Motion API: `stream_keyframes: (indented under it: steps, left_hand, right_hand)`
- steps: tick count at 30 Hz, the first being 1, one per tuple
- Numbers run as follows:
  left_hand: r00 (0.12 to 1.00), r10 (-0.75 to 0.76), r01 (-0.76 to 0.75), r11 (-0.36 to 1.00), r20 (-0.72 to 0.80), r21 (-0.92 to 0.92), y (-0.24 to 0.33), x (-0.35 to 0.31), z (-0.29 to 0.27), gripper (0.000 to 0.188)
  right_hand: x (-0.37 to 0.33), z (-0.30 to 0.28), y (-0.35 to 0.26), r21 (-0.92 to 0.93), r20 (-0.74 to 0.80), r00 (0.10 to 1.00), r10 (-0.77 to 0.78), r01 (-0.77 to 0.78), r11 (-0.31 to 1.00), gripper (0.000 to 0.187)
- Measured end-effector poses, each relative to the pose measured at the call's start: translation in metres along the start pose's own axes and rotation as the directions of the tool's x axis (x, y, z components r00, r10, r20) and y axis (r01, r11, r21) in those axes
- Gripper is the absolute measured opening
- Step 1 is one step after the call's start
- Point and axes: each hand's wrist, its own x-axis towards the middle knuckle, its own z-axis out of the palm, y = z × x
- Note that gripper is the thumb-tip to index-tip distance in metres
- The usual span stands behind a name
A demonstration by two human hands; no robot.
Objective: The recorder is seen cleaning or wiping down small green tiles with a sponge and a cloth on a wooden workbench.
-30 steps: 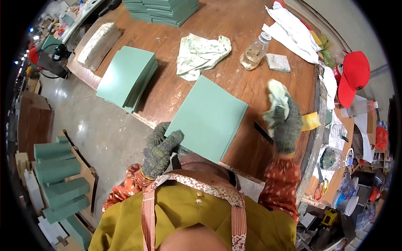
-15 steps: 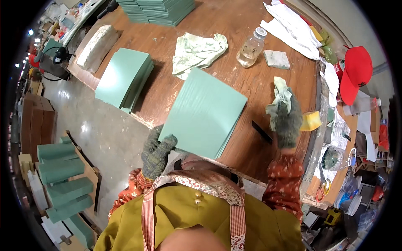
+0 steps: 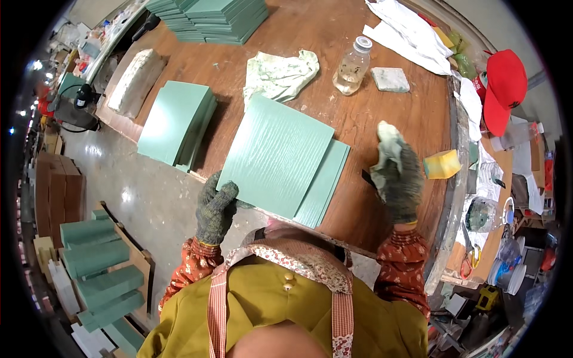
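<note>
The person's gloved left hand [image 3: 216,206] pinches the near left corner of a green grained panel [image 3: 277,156], thumb on top and fingers under, seemingly so that the sheet can be squared over the second green panel [image 3: 325,184] lying beneath it and showing along its right edge. The gloved right hand [image 3: 397,173] is raised just right of the panel, fingers closed around a pale wad of cloth [image 3: 388,138], off the surface. The panel's near edge overhangs the brown workbench [image 3: 334,65] toward the person. Left of the panel a stack of green panels [image 3: 177,122] lies near; beyond its far edge lie a crumpled rag [image 3: 279,74] and a clear bottle [image 3: 351,61]. Right of the panel, bare bench runs to a yellow sponge [image 3: 441,164].
</note>
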Motion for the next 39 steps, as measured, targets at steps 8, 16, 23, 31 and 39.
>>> stream_keyframes:
  steps: [8, 16, 23, 31, 39]
  left_hand:
    - [0.946, -0.276, 0.225, 0.937, 0.172, 0.266, 0.025, 0.018, -0.021, 0.039]
    - [0.911, 0.136, -0.412, 0.302, 0.389, 0.86, 0.047, 0.079, 0.023, 0.037]
    - [0.617, 0.444, -0.706, -0.053, 0.65, 0.707, -0.01, 0.103, 0.086, 0.049]
    - [0.726, 0.354, -0.677, 0.218, 0.59, 0.703, -0.03, 0.113, 0.088, 0.059]
    - [0.565, 0.543, -0.722, -0.039, 0.621, 0.691, -0.024, 0.102, 0.093, 0.053]
  right_hand:
    - [0.003, 0.002, -0.027, 0.281, -0.011, 0.989, 0.147, -0.138, 0.95, 0.04]
    - [-0.01, -0.009, -0.032, 0.418, 0.02, 0.983, 0.185, -0.176, 0.891, 0.044]
    - [-0.005, -0.025, -0.059, 0.223, 0.146, 0.989, -0.001, -0.032, 0.974, 0.039]
    - [0.038, 0.016, -0.078, 0.19, 0.347, 0.799, -0.491, 0.452, 0.871, 0.044]
    - [0.097, 0.083, -0.049, 0.09, 0.102, 0.815, -0.571, 0.564, 0.821, 0.035]
